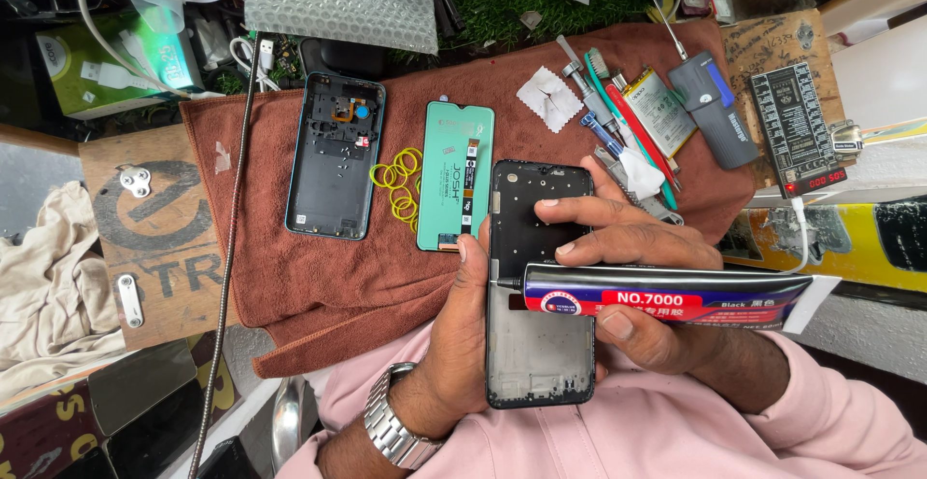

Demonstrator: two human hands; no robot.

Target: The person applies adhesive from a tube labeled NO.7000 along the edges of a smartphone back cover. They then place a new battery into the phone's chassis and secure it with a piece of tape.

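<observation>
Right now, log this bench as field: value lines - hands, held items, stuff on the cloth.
left hand: grips the phone frame by its left edge, thumb up the side
right hand: holds the glue tube, nozzle at the frame's left edge; fingers rest on the frame
brown cloth: back cover, green-backed display panel, yellow rubber bands, battery
wrist: metal watch

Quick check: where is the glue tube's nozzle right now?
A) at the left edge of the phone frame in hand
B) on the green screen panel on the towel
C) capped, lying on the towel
A: the right hand holds the glue tube with its nozzle at the left edge of the phone frame, which the left hand grips.
</observation>
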